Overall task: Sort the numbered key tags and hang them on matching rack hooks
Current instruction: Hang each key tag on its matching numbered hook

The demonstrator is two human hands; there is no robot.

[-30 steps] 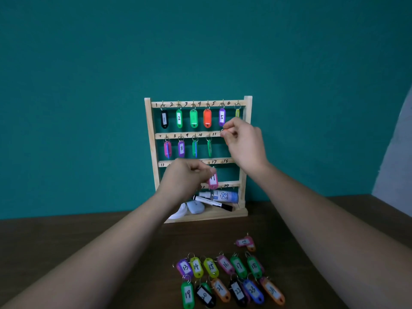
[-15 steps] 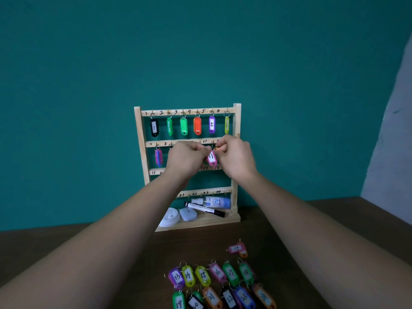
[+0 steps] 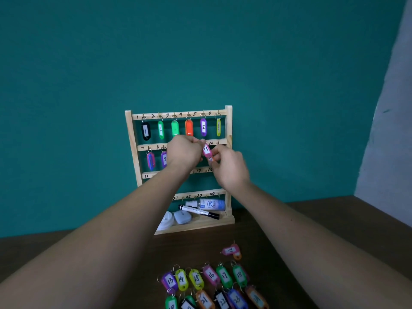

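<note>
Moved: a second ago the left hand (image 3: 184, 152) held tag 11 (image 3: 206, 150) low by the third rail, with the right hand (image 3: 229, 168) alone at the right end of the second rail; now both hands meet at the second rail with the tag raised between them.
Tag 11: pink, white label facing out, tilted, in the middle of the frame just under the second rail, left of the written 12.
Left hand: fingers curled, pinching the tag's top end; its ring is hidden behind them.
Right hand: thumb and forefinger pinch the tag's lower end.
Rack (image 3: 228, 130): pale wood, upright against the wall at the centre of the frame, with four numbered rails.
Top rail: six tags hang here, black tag 1 (image 3: 145, 131), green tag 2 (image 3: 161, 129), a green tag (image 3: 175, 128), an orange tag (image 3: 189, 127), purple tag 5 (image 3: 203, 127) and yellow-green tag 6 (image 3: 218, 127).
Second rail, left: a blue-and-pink tag (image 3: 151, 160) and purple tag 8 (image 3: 164, 159) hang; the left hand covers what comes next.
Rack base: a spray bottle (image 3: 209, 204) and a marker (image 3: 198, 211) lie there, with two white objects (image 3: 181, 217) to their left.
Loose tags: lower middle of the frame, on the table (image 3: 289, 219). Pink tag 12 (image 3: 230, 250) lies alone nearest the rack; below it a row from 13 to 18 (image 3: 211, 274); below that a bottom row (image 3: 237, 298), partly cut by the frame edge.
Wall (image 3: 89, 63): teal.
</note>
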